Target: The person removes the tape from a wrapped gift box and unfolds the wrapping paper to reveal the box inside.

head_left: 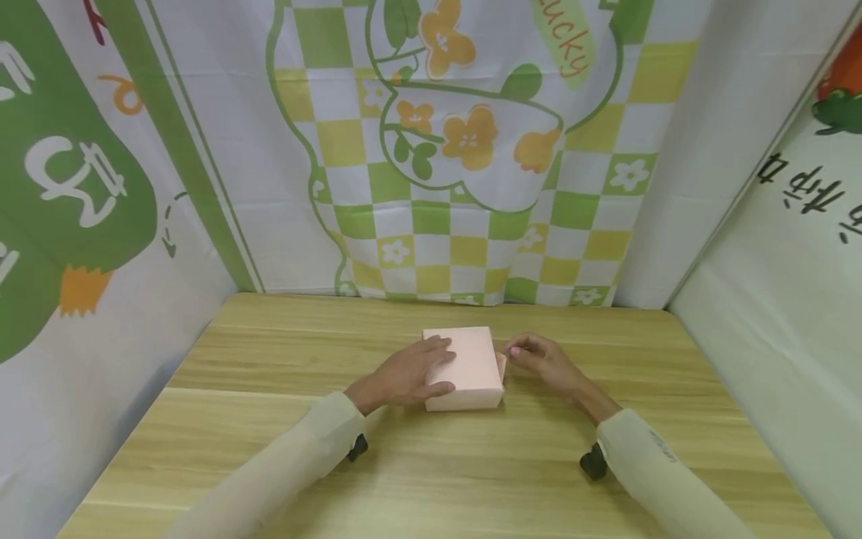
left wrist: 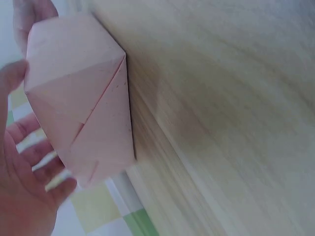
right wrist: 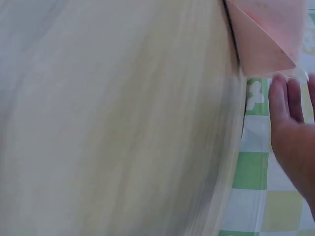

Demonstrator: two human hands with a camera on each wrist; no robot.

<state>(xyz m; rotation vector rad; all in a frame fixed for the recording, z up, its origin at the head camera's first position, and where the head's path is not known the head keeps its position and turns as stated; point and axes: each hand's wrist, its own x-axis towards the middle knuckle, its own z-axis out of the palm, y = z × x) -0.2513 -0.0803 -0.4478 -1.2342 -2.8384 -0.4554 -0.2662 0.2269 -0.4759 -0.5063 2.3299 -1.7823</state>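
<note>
A small pink cardboard box (head_left: 465, 355) sits on the wooden table, with a pink flap (head_left: 501, 367) sticking out of its right side. My left hand (head_left: 409, 370) rests on the left part of the lid, thumb near the front edge and fingers spread over the top. Diagonal fold seams mark the near wall of the box (left wrist: 93, 98) in the left wrist view. At the flap's outer corner, my right hand (head_left: 547, 367) brings thumb and index finger together. By those fingertips, the right wrist view shows what looks like a thin clear strip (right wrist: 301, 73).
The wooden table (head_left: 444, 479) extends around the box and towards me. A green-and-yellow checked cloth (head_left: 465, 247) hangs behind its far edge. Printed cloths also hang along the left and right sides. Each sleeve has a dark wrist device beside it.
</note>
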